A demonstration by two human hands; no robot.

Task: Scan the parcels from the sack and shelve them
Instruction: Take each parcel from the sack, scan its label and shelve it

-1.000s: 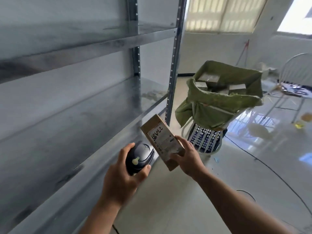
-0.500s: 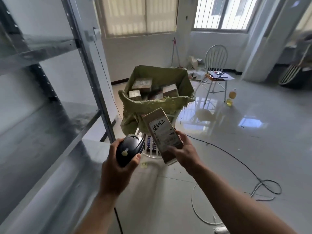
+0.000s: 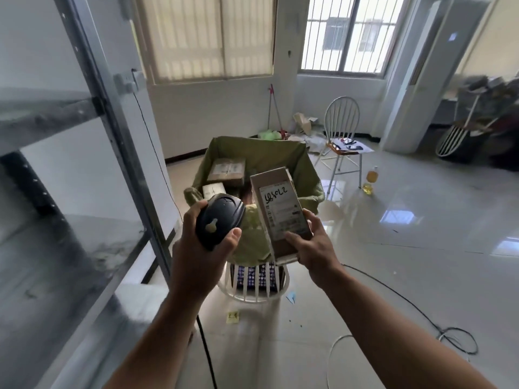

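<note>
Left hand [image 3: 200,258] curled round a black scanner [image 3: 219,220], right hand [image 3: 316,247] pinching a labelled parcel [image 3: 279,206] that hides part of the green sack [image 3: 264,154] behind, metal shelf [image 3: 70,248] at left, chair [image 3: 341,123] far right.

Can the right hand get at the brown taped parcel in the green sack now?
Probably not yet: the right hand grips a long cardboard parcel with a white label. The green woven sack stands open, the brown taped parcel uncovered on top, so only the full hand hinders.

Glossy tiled floor [image 3: 421,248] — matt cardboard parcel [image 3: 276,186], woven green sack [image 3: 297,161].
</note>
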